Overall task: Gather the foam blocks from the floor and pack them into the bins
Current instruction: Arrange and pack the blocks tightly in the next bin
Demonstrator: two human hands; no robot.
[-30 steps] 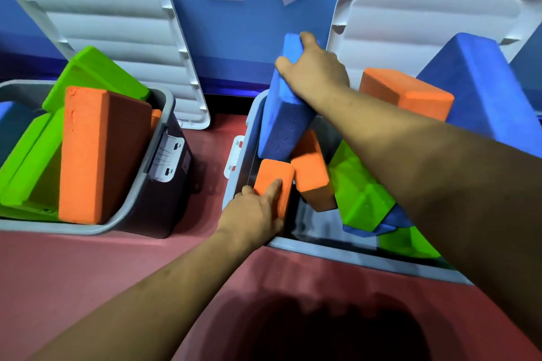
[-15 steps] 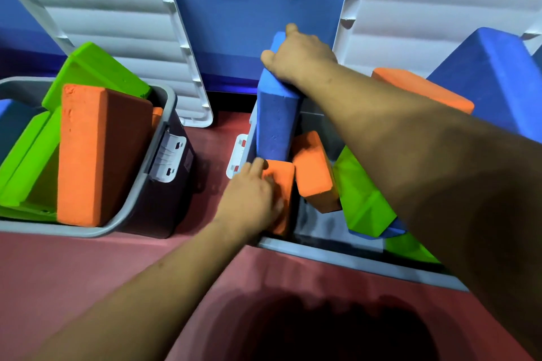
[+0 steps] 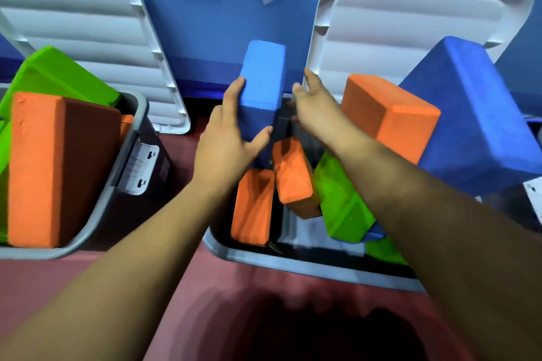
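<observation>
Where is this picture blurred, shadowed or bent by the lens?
Head view: motion blur smears the right hand; the blue block gripped by the left hand looks sharper; a dark shadow lies on the red floor at bottom; the lens bows the white lid.

Both my arms reach forward, bare forearms coming in from the bottom corners and converging near centre. My left hand (image 3: 227,141) is upright, back toward the camera, fingers (image 3: 234,92) stretched up one side of the block (image 3: 264,76), thumb (image 3: 261,136) hooked across its near face, so it's a grip. The left wrist is about straight. My right hand (image 3: 315,102) is just beside the block's other side, digits spread and mostly straight, palm turned left, holding nothing. I can't tell if the tips touch; they're blurred. The right forearm is nearer the lens, crossing from lower right.
</observation>
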